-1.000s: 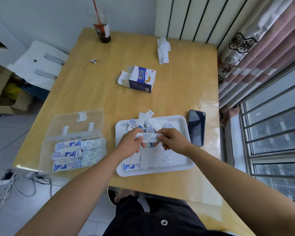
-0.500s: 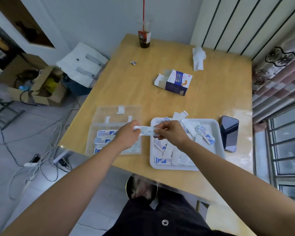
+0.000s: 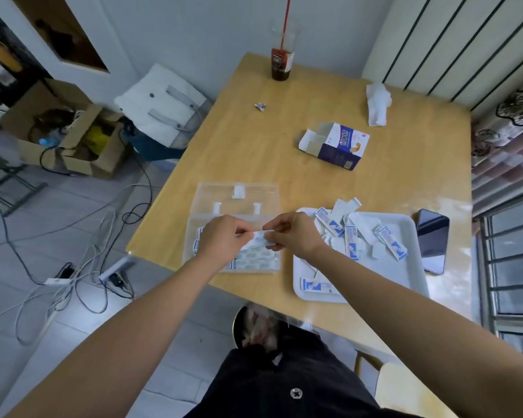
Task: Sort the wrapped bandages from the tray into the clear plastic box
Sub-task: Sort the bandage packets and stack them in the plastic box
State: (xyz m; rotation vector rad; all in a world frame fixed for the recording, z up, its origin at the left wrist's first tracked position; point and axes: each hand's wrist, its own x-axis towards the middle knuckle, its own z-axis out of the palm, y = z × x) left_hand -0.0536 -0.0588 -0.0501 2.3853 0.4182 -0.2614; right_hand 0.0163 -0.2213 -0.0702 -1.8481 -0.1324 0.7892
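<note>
Grip: one wrapped bandage [image 3: 261, 238] was found pinched at both ends. The left hand [image 3: 221, 236] was closed on its L end and the right hand [image 3: 293, 233] on its R end, thumb against fingers in each case. The strip was held roughly level, just above the base of the clear plastic box [image 3: 266, 200], and not yet let go.

Progress: stacked bandages [image 3: 254, 257] were noted in rows inside the box, partly hidden by the hands, so no count was possible. The lid was seen laid open behind. In the white tray [image 3: 406, 226], just R of the box, a loose heap of bandages [image 3: 390, 245] lay unsorted. The task was judged under way, w/ a fair share left.

Writing: blue-and-white print was noted on the wrappers but was illegible. On the opened carton [image 3: 335, 146], further back on the table [image 3: 254, 152], a blue panel w/ white characters was seen but could not be read.
</note>
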